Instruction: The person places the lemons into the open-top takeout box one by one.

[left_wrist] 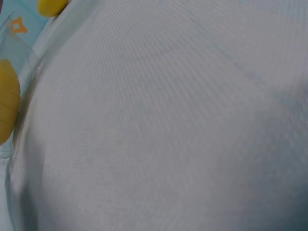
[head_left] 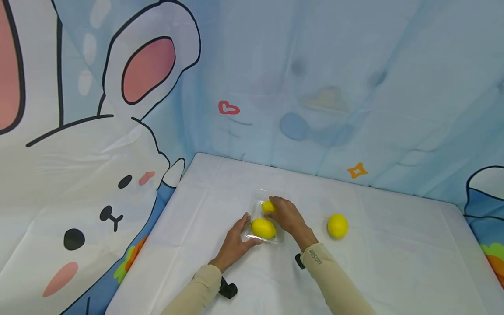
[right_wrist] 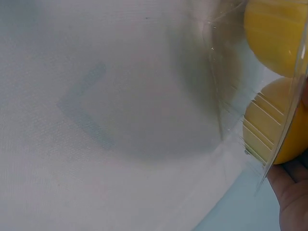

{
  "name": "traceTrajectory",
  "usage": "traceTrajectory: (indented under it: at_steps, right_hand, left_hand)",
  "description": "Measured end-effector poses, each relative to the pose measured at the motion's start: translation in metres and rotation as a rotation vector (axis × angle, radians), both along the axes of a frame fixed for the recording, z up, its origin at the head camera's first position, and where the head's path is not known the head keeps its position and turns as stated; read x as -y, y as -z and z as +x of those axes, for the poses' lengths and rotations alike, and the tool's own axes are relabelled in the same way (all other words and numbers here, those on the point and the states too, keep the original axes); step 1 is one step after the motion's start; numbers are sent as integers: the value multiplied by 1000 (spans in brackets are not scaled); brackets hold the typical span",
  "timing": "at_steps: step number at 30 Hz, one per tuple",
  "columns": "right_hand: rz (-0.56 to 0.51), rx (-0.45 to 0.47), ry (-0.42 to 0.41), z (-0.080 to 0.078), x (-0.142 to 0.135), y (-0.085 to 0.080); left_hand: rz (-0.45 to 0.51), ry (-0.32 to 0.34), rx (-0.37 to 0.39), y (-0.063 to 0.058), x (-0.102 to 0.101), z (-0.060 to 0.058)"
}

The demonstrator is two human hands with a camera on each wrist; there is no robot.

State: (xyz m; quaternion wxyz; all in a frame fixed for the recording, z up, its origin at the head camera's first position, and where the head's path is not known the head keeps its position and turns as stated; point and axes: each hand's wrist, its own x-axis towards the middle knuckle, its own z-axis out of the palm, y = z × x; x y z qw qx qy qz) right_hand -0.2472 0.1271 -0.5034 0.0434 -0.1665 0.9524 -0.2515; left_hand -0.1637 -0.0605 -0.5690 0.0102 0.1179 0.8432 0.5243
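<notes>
A clear plastic container (head_left: 278, 238) stands on the white-covered table with two yellow lemons in it. The nearer lemon (head_left: 263, 229) lies in its front half. At the far end, my right hand (head_left: 288, 215) grips the other lemon (head_left: 268, 206), thumb and fingers on either side and partly covering it. My left hand (head_left: 235, 245) holds the container's near left corner, fingers along the left side and thumb at the front edge. In the right wrist view, a lemon (right_wrist: 274, 127) shows behind the ribbed clear wall, with fingers (right_wrist: 284, 185) beneath it.
A third lemon (head_left: 337, 226) lies on the white tablecloth (head_left: 393, 262), to the right of my right hand. Behind the table hangs a light blue printed curtain (head_left: 252, 65); a large rabbit print (head_left: 98, 175) fills the left side.
</notes>
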Motion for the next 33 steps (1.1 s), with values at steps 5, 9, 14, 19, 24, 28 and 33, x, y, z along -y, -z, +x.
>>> traceTrajectory:
  at_steps: [5, 9, 14, 19, 24, 28, 33]
  right_hand:
    - [5, 39, 11, 1, 0, 4]
    - [4, 54, 18, 0, 1, 6]
    - [15, 55, 22, -2, 2, 7]
    - [14, 68, 24, -2, 2, 9]
    - [22, 80, 29, -4, 3, 10]
    - [22, 77, 28, -5, 3, 11]
    - [15, 79, 28, -5, 4, 10]
  left_hand:
    - [-2, 0, 0, -1, 0, 2]
    - [5, 2, -7, -2, 0, 2]
    - [6, 0, 3, -2, -1, 2]
    - [1, -8, 14, -2, -3, 2]
    - [-3, -19, 27, -1, -4, 3]
    - [-1, -24, 23, 0, -5, 3]
    - [-3, -32, 23, 1, -5, 4]
